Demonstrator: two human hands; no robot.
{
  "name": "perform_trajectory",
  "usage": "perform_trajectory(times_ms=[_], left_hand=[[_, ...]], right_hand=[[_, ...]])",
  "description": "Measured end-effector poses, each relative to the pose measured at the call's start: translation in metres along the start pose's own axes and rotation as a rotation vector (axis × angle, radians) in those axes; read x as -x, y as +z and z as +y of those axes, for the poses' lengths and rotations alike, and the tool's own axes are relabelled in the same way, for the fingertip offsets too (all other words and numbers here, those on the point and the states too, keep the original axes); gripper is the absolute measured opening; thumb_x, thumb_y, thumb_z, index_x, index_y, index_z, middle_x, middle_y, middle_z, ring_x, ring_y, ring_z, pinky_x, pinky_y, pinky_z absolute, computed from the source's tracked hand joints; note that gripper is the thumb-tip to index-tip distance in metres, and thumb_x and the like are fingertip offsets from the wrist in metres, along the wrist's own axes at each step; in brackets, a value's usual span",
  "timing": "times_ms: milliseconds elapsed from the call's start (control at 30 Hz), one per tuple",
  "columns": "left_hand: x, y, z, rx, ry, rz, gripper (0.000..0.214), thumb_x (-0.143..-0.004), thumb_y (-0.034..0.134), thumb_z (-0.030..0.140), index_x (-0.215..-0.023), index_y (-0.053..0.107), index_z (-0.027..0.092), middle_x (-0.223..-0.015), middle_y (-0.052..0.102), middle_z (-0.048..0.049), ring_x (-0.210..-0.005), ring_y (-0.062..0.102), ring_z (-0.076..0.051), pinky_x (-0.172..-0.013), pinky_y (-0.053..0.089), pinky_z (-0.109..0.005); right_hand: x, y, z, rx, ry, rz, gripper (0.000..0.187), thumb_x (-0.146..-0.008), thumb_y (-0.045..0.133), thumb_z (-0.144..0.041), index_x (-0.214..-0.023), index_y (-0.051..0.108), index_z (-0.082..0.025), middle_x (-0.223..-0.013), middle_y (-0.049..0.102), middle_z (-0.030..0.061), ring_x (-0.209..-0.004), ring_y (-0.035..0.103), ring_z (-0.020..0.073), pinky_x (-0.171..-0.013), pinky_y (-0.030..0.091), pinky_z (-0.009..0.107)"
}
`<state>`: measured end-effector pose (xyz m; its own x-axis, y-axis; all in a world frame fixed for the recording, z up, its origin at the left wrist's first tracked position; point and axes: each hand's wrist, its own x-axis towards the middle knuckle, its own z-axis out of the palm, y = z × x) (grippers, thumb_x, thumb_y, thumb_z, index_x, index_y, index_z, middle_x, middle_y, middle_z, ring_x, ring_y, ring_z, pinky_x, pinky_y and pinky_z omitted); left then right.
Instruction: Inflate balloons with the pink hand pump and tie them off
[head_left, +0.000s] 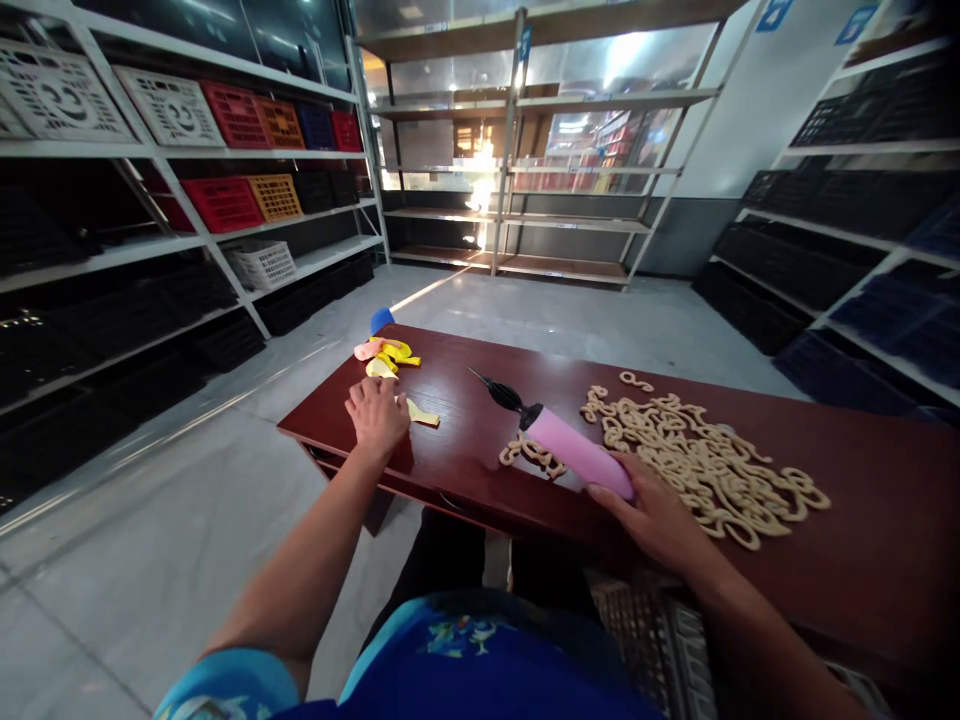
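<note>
My left hand point(377, 415) lies over the left end of the table, palm down with its fingers apart. A pale yellow deflated balloon point(425, 416) pokes out from beside its thumb; the rest of that balloon is hidden. Just beyond the fingertips is another pale yellow balloon point(381, 369), with a bright yellow balloon point(401, 352) and a pink balloon point(367, 350) behind it. My right hand point(649, 505) is wrapped round the rear of a pink hand balloon pump point(574, 450). The pump's black tapered nozzle points up and left, above the tabletop.
Beige curled rings and S-shaped pieces point(690, 450) are heaped on the dark red table point(472, 400), right of the pump. A smaller cluster point(532, 455) lies under it. Something blue point(381, 320) shows past the far left corner. Shelves with crates point(225, 205) line the room.
</note>
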<state>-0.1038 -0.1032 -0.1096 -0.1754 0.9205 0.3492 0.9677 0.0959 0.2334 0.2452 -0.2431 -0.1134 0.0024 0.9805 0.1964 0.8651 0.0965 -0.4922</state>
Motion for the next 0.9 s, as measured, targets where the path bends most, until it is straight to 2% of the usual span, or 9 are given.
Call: perform_trajectory(times_ms=[100, 200, 467, 900], left_hand=[[0.014, 0.007, 0.008, 0.033, 0.229, -0.114, 0.030, -0.076, 0.049, 0.026, -0.102, 0.064, 0.029, -0.117, 0.050, -0.0062, -0.110, 0.036, -0.029, -0.086, 0.031, -0.043], [0.017, 0.017, 0.012, 0.062, 0.324, -0.194, 0.026, -0.074, 0.052, 0.026, -0.094, 0.067, 0.031, -0.116, 0.053, -0.0035, -0.109, 0.036, -0.028, -0.087, 0.029, -0.044], [0.012, 0.023, 0.010, 0.125, 0.307, -0.168, 0.022, -0.076, 0.051, 0.029, -0.087, 0.070, 0.030, -0.110, 0.056, -0.0043, -0.105, 0.037, -0.028, -0.085, 0.029, -0.045], [0.013, 0.024, 0.009, 0.187, 0.315, -0.187, 0.020, -0.076, 0.053, 0.033, -0.086, 0.069, 0.030, -0.109, 0.057, -0.0046, -0.106, 0.038, -0.028, -0.086, 0.027, -0.044]], right_hand=[[0.004, 0.003, 0.000, -0.010, -0.054, -0.024, 0.046, -0.080, 0.046, -0.043, -0.121, 0.046, -0.021, -0.118, 0.054, 0.0093, -0.107, 0.052, 0.0240, -0.091, 0.040, 0.039], [0.004, 0.007, -0.005, 0.057, -0.126, -0.025, 0.050, -0.080, 0.048, -0.040, -0.126, 0.043, -0.022, -0.121, 0.052, 0.0092, -0.110, 0.049, 0.0242, -0.094, 0.039, 0.040], [-0.001, 0.017, -0.020, 0.283, -0.170, -0.019, 0.047, -0.080, 0.048, -0.037, -0.124, 0.043, -0.020, -0.117, 0.052, 0.0101, -0.105, 0.050, 0.0252, -0.089, 0.041, 0.040], [-0.007, 0.014, -0.022, 0.320, -0.189, -0.016, 0.047, -0.080, 0.048, -0.038, -0.123, 0.044, -0.019, -0.114, 0.053, 0.0119, -0.102, 0.052, 0.0252, -0.085, 0.043, 0.039]])
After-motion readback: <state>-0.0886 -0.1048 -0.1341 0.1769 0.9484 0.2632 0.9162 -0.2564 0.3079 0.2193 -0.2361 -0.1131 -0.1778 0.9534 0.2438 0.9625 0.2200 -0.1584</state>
